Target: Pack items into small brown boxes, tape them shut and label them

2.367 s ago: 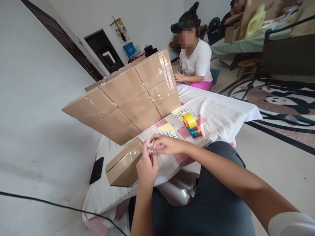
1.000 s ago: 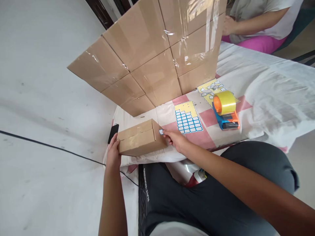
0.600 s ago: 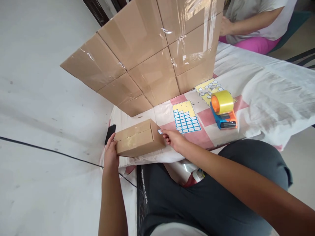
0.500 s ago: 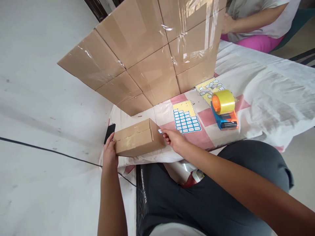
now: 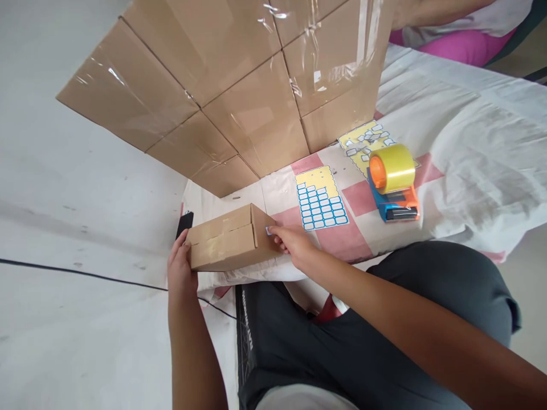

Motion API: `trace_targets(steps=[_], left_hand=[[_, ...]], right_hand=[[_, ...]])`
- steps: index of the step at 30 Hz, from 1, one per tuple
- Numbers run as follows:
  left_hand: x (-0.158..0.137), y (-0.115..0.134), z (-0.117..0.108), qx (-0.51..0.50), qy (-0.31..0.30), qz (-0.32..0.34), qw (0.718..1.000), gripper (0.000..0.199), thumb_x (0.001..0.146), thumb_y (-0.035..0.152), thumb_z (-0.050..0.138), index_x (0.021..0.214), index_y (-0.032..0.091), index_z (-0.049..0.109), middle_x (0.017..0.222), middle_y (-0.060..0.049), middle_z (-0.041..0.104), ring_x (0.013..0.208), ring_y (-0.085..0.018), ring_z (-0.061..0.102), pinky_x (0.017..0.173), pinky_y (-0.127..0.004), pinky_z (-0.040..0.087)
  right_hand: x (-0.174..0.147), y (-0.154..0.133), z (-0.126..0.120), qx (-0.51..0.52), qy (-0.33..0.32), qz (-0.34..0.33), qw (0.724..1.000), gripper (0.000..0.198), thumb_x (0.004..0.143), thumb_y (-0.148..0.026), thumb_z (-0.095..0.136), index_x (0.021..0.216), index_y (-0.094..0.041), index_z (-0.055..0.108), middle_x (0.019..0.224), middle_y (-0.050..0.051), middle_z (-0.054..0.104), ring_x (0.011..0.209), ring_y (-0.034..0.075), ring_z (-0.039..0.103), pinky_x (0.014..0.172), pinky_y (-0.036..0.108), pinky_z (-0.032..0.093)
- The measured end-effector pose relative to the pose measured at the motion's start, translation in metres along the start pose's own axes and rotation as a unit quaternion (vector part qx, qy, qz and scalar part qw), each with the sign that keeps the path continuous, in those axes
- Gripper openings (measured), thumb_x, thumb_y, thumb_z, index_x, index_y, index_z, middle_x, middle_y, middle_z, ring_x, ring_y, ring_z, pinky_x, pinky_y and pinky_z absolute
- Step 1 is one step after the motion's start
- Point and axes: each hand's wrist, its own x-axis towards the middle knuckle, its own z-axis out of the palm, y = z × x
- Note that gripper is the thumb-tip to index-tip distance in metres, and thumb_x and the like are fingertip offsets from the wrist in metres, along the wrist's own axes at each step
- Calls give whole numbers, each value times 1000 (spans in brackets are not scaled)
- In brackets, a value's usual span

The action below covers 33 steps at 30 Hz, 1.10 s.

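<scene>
small cardboard box (image 5: 224, 238) lay on the cloth (image 5: 448, 148), just in front of the stacked box wall (image 5: 239, 74) | left hand (image 5: 179, 270) gripped the box's left end | right hand (image 5: 293, 245) pinched a small label (image 5: 269, 230) against its right end | label sheet (image 5: 319, 198) just right of the box, tape dispenser (image 5: 393, 182) beyond

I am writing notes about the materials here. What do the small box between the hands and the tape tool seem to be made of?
The small box looks like plain brown cardboard, matt, with a glossy strip of clear tape along its top seam. The tape tool seems to be hard plastic, blue and orange with a smooth sheen; its roll looks like shiny, yellowish clear tape.
</scene>
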Motion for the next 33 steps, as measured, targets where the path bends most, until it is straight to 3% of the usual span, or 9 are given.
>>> trace_targets(steps=[6,17,23,33], left_hand=[[-1,0,-1,10,-7,5,1000,52,80,32,59,132,26,62,136,-7,63,125,-25,58,114,-43,43],[-8,6,3,0,0,4,1000,53,78,27,61,131,27,65,139,-6,62,131,-25,53,118,-42,36],[-7,5,4,0,6,1,1000,49,78,24,60,127,27,67,140,-4,62,128,-23,55,115,-39,40],[-9,8,9,5,22,9,1000,56,75,22,58,130,22,65,137,-4,64,124,-22,57,108,-35,45]], right_hand=[[-1,-6,-3,25,-9,26,999,16,77,-19,69,65,-16,60,53,-5,51,47,7,36,47,26,22],[5,12,3,20,19,-53,998,35,77,-28,70,48,-19,53,52,-3,51,51,10,40,53,28,26],[5,7,2,64,24,-49,996,31,77,-27,71,50,-18,56,52,-3,51,52,10,41,54,27,26],[-5,5,1,42,12,-35,998,34,75,-30,76,49,-17,59,48,-4,49,53,10,45,55,27,31]])
